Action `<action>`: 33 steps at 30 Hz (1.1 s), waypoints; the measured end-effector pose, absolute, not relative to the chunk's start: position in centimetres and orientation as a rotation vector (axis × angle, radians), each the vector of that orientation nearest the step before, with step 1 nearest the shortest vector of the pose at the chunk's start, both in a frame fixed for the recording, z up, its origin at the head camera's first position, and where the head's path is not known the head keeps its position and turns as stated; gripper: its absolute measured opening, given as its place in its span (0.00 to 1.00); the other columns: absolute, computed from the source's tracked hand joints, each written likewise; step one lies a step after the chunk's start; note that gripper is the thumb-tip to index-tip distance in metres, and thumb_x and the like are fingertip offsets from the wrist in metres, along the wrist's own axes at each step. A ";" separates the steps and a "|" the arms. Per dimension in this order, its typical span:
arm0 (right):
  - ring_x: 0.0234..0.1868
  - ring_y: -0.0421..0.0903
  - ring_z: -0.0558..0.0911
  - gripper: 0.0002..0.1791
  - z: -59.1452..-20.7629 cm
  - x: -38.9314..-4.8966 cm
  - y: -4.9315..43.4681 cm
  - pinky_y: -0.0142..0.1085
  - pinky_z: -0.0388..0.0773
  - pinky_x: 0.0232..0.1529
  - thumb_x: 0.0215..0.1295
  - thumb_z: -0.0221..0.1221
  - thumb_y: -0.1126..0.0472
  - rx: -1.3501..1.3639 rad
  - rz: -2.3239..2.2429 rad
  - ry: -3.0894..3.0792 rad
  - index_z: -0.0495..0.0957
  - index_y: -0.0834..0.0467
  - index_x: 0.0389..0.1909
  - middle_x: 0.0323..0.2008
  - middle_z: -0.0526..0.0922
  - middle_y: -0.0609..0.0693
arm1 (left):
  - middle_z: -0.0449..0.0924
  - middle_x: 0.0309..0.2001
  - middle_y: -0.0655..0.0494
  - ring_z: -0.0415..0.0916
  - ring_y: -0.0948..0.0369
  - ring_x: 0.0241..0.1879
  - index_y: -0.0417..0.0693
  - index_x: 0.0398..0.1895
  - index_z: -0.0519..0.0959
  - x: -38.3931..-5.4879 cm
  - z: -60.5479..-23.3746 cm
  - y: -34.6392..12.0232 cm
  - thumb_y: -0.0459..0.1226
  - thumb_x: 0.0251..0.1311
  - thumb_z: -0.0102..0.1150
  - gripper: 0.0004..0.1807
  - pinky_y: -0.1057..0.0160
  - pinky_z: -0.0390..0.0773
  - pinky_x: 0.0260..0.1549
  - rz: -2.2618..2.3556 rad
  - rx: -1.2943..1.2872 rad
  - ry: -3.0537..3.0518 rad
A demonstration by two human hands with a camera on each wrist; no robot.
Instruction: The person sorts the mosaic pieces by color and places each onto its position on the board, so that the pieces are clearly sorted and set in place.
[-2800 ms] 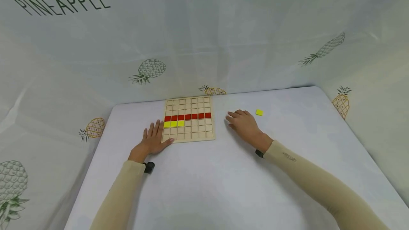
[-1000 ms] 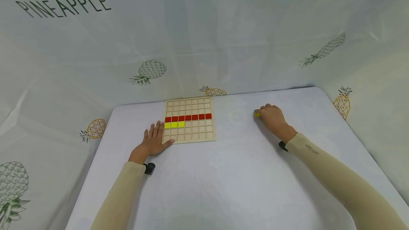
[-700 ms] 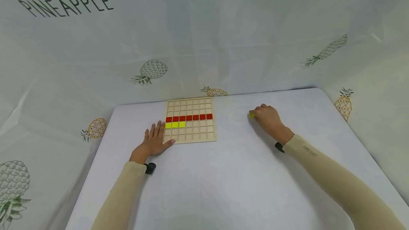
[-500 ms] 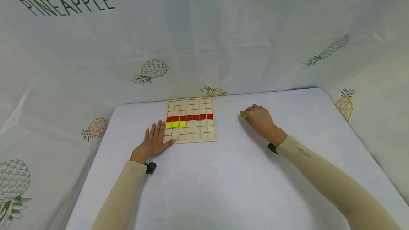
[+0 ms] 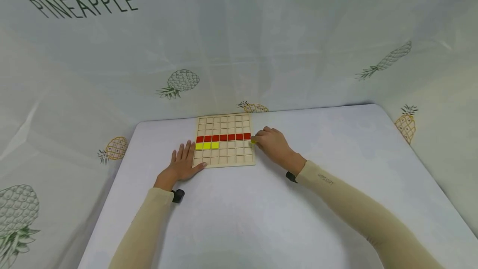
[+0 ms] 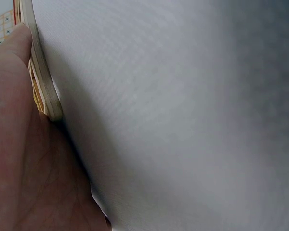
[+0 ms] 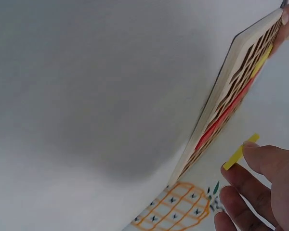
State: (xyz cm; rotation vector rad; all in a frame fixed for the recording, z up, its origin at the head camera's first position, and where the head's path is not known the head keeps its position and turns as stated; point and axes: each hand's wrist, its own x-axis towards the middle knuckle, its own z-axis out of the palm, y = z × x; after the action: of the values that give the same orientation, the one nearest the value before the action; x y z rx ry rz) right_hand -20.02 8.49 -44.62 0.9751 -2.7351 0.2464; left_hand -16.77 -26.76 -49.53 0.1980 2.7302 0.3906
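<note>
A wooden grid board (image 5: pixel 224 163) lies at the back of the table, with a full row of red tiles (image 5: pixel 223 138) across it. Below that row, three yellow tiles (image 5: pixel 207 145) fill the leftmost cells. My left hand (image 5: pixel 181 166) lies flat with fingers spread along the board's left edge, its thumb over the lower left corner. At the board's right edge, my right hand (image 5: pixel 274 145) pinches a loose yellow tile (image 7: pixel 241 153) between thumb and index finger. In the right wrist view the tile is held apart from the board, seen edge-on.
The white table (image 5: pixel 239 215) ends at the back against a hanging curtain (image 5: pixel 239 53) printed with pineapples. Dark cameras sit on both wrists, such as the left one (image 5: pixel 178 196).
My right hand reached right to the loose yellow tile, picked it up and carried it left to the board's right edge. My left hand has stayed at the board's left edge.
</note>
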 end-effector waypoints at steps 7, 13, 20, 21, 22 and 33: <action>0.44 0.49 0.84 0.11 -45.2 -20.3 5.6 0.41 0.83 0.46 0.68 0.71 0.63 1.043 0.256 -2.702 0.91 0.53 0.50 0.44 0.92 0.49 | 0.23 0.85 0.36 0.22 0.36 0.83 0.36 0.85 0.29 -17.3 -50.0 -27.1 0.62 0.75 0.50 0.59 0.33 0.23 0.77 0.420 0.200 2.724; 0.45 0.49 0.83 0.10 -45.3 -20.6 3.2 0.41 0.84 0.49 0.69 0.71 0.62 1.064 0.281 -2.696 0.91 0.52 0.49 0.45 0.92 0.48 | 0.23 0.85 0.37 0.21 0.36 0.83 0.36 0.85 0.29 -17.1 -49.4 -26.9 0.61 0.76 0.49 0.57 0.33 0.24 0.77 0.423 0.209 2.714; 0.46 0.49 0.83 0.10 -45.1 -21.1 0.9 0.41 0.84 0.52 0.71 0.69 0.64 1.074 0.262 -2.742 0.91 0.51 0.49 0.46 0.92 0.48 | 0.23 0.86 0.37 0.21 0.37 0.84 0.37 0.85 0.29 -17.4 -49.8 -27.0 0.63 0.75 0.49 0.58 0.33 0.24 0.78 0.415 0.190 2.713; 0.47 0.49 0.83 0.10 -45.2 -21.2 0.6 0.41 0.84 0.53 0.71 0.69 0.64 1.074 0.249 -2.743 0.91 0.51 0.49 0.46 0.91 0.48 | 0.23 0.86 0.37 0.21 0.37 0.84 0.37 0.85 0.29 -17.4 -49.8 -27.0 0.63 0.75 0.49 0.58 0.33 0.24 0.78 0.413 0.189 2.712; 0.47 0.49 0.83 0.10 -45.2 -21.3 0.3 0.41 0.84 0.53 0.71 0.68 0.63 1.072 0.238 -2.745 0.91 0.51 0.49 0.46 0.91 0.48 | 0.22 0.85 0.38 0.21 0.37 0.84 0.37 0.85 0.29 -17.3 -49.8 -27.0 0.63 0.75 0.48 0.58 0.34 0.24 0.78 0.409 0.190 2.710; 0.47 0.49 0.83 0.10 -45.7 -21.9 -1.7 0.43 0.83 0.56 0.74 0.67 0.62 1.047 0.197 -2.808 0.91 0.50 0.50 0.47 0.91 0.47 | 0.22 0.86 0.38 0.20 0.38 0.84 0.38 0.85 0.29 -17.0 -49.6 -27.0 0.63 0.75 0.48 0.58 0.34 0.24 0.78 0.401 0.177 2.704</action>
State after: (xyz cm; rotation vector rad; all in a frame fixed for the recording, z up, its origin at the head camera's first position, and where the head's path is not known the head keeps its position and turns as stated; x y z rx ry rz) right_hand -21.89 -1.72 -45.74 1.0467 -2.8078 0.1973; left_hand -17.02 -27.00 -49.62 0.1769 2.7045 0.4007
